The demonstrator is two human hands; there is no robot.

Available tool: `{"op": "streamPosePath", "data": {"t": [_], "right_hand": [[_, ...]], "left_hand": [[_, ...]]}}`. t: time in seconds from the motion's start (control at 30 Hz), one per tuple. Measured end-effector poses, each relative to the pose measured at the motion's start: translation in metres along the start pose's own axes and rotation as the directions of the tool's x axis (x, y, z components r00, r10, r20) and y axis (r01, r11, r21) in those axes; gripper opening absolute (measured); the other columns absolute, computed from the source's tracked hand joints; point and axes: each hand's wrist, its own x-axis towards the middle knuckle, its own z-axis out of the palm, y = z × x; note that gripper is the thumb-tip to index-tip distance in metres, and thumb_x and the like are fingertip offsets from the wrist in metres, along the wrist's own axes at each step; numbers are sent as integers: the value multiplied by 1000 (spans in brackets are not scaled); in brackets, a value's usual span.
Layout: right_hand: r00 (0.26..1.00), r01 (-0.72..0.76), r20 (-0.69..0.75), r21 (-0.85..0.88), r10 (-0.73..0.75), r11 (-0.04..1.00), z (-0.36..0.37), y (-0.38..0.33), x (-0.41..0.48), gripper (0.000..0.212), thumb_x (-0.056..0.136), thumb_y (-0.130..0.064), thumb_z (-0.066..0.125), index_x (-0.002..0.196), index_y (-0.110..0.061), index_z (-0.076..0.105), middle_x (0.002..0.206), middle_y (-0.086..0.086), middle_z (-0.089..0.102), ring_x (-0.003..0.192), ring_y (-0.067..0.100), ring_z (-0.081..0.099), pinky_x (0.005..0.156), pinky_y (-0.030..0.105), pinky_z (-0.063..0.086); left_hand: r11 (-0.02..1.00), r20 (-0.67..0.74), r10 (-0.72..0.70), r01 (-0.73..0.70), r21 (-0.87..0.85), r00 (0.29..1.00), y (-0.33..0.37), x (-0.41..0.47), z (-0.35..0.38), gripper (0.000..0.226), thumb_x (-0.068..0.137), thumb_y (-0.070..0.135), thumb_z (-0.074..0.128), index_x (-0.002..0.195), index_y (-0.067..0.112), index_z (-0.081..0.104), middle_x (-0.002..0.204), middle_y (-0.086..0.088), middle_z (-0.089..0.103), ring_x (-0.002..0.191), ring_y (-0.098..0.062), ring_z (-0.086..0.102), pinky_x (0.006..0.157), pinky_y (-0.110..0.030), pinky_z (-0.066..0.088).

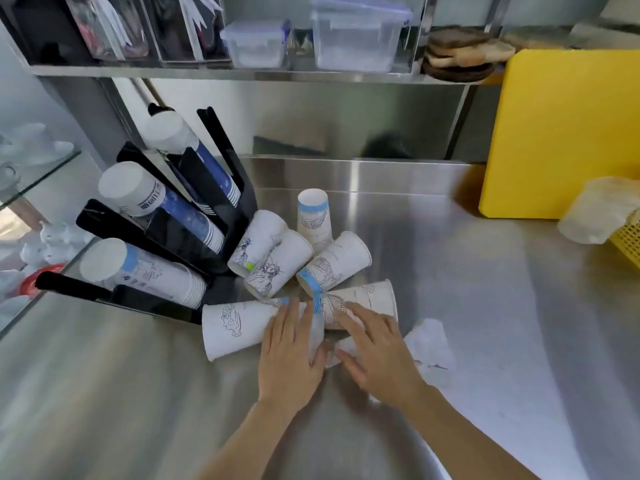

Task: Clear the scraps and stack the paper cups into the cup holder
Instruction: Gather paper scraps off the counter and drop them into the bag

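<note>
Several white paper cups with blue line drawings lie fanned out on the steel counter [485, 306]; one stands upside down [313, 216]. My left hand [291, 351] rests flat on the base end of a lying cup [232, 327]. My right hand [377, 351] lies with spread fingers on another lying cup [367, 299] and over crumpled white paper scraps [429, 344]. The black cup holder [194, 216] at the left carries three slanted cup stacks, the lowest one [145, 271] in the same print as the loose cups.
A yellow cutting board [561, 133] leans against the back right wall. A yellow basket with a plastic bag [602, 216] sits at the right edge. A glass shelf [38, 174] with white crockery is at the left. A steel shelf above holds plastic boxes [356, 36].
</note>
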Motion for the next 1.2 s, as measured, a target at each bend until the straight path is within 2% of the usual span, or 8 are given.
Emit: {"op": "streamPosePath", "data": {"t": [0.17, 0.3, 0.43, 0.6, 0.7, 0.83, 1.07, 1.2], "right_hand": [[989, -19, 142, -97, 33, 995, 24, 0, -10, 46, 75, -33, 51, 117, -16, 55, 116, 5, 63, 99, 23, 59, 86, 30, 36], [987, -27, 151, -135, 48, 991, 38, 3, -16, 27, 67, -23, 69, 92, -16, 61, 102, 8, 67, 92, 25, 62, 78, 33, 48], [991, -36, 122, -152, 55, 988, 43, 4, -16, 11, 65, -8, 56, 72, -14, 61, 82, 5, 66, 80, 22, 55, 71, 29, 30], [972, -235, 18, 185, 236, 954, 20, -3, -7, 19, 74, 3, 45, 83, -4, 61, 75, 13, 65, 66, 29, 59, 64, 30, 44], [919, -375, 6, 322, 395, 869, -2, -2, 0, 26, 66, 13, 47, 87, 4, 59, 87, 20, 61, 73, 30, 56, 61, 37, 48], [832, -485, -148, 274, 534, 831, -27, 13, 2, 34, 73, -17, 26, 72, 1, 55, 78, 11, 51, 58, 25, 42, 51, 35, 36], [499, -866, 91, 14, 862, 499, -49, 64, -14, 48, 83, -54, 53, 104, -10, 49, 103, 10, 62, 93, 33, 59, 74, 36, 42], [443, -879, 259, -63, 858, 473, -41, 78, -26, 58, 77, -55, 58, 114, -13, 40, 107, 10, 62, 96, 31, 59, 72, 34, 40]], "left_hand": [[997, -29, 78, -78, 1, 997, -13, -9, 12, 41, 77, 28, 45, 112, 12, 57, 129, -17, 58, 128, -28, 33, 112, -32, 8], [989, -39, 131, -127, 75, 991, -17, -12, 17, 32, 77, 24, 43, 90, 12, 69, 120, -14, 65, 125, -27, 35, 106, -37, 23], [997, -112, 52, -58, -52, 992, -12, -11, 8, 21, 78, 26, 46, 71, 11, 59, 104, -11, 68, 110, -22, 42, 90, -34, 32], [928, -83, -74, 38, -369, 994, -1, -3, -11, 16, 80, 23, 44, 74, 10, 51, 85, -9, 65, 84, -23, 50, 77, -27, 32], [786, 74, -133, 150, -600, 988, 15, 3, -24, 5, 87, 19, 42, 83, 17, 42, 76, 0, 57, 71, -28, 54, 66, -32, 39], [716, 123, -60, 128, -686, 991, 38, 6, -28, 15, 88, 6, 39, 91, 21, 41, 80, 5, 53, 72, -12, 51, 62, -11, 38], [829, 281, 96, 80, -554, 955, 71, 0, -8, 25, 88, 37, 45, 103, 18, 50, 103, 3, 43, 91, -19, 52, 78, -37, 48], [901, 426, 88, 110, -419, 900, 90, -3, 2, 50, 79, 56, 55, 121, 32, 43, 113, 0, 43, 103, -19, 51, 79, -33, 47]]}}
